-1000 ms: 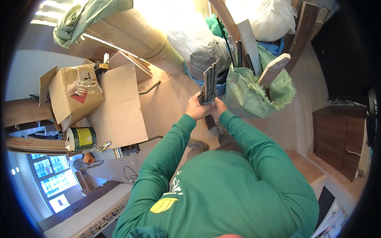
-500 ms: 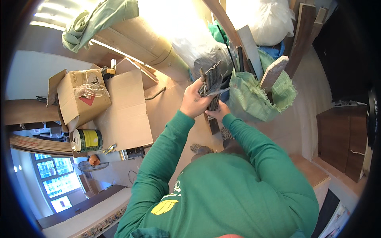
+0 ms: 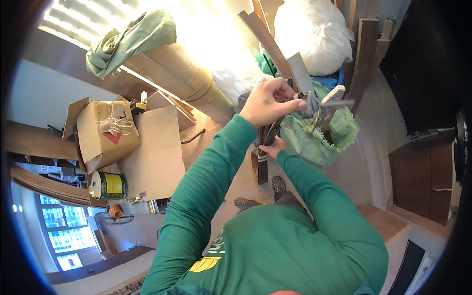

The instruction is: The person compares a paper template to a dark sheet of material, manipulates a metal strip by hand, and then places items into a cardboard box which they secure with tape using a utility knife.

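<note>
My right hand (image 3: 275,146) is closed round a bundle of long dark strips (image 3: 271,132), held upright in front of me; their exact kind is hard to tell. Above and just right of its top, my left hand (image 3: 269,102) pinches a crumpled piece of clear plastic wrap (image 3: 309,105) between thumb and fingers. The wrap stretches out over a frayed green woven sack (image 3: 314,142), from which a pale-ended board sticks up. The left hand hides part of the bundle's upper end.
To the left, an open cardboard box (image 3: 110,130) and a flat cardboard sheet (image 3: 160,147) lie beside a tin with a yellow label (image 3: 109,185). Behind stand a large wrapped roll (image 3: 182,73), a white bag (image 3: 314,37) and leaning boards (image 3: 366,54).
My left hand has left the bundle's side and moved right and up, drawing the plastic wrap towards the green sack. My right hand keeps hold of the bundle, slightly lower.
</note>
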A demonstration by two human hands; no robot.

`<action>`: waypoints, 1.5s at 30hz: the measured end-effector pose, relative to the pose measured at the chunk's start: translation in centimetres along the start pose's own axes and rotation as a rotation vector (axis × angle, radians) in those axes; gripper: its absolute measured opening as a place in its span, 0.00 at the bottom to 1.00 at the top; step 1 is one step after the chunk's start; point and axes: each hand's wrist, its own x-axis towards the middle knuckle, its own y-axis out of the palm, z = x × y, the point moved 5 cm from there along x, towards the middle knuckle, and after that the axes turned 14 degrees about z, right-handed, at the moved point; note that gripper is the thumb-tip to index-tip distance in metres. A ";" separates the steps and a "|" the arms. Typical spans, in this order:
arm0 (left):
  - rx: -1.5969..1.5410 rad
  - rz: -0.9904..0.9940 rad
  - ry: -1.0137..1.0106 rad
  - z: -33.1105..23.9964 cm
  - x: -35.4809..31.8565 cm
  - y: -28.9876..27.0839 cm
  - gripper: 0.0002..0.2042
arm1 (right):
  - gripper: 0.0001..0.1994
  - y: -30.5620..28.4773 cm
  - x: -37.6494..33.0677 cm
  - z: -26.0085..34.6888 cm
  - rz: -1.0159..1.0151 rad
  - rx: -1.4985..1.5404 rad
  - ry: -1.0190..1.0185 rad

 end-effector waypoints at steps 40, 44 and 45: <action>0.243 -0.305 0.126 0.5 10.7 0.5 0.16 | 0.05 -24.3 -13.6 23.4 -0.495 0.486 -0.833; 0.087 -0.399 0.055 2.0 3.8 -2.1 0.08 | 0.08 -20.2 -15.0 24.7 -0.160 0.653 -0.803; 0.005 -0.393 -0.008 3.1 1.9 -2.7 0.08 | 0.07 -18.7 -15.2 25.2 -0.097 0.653 -0.781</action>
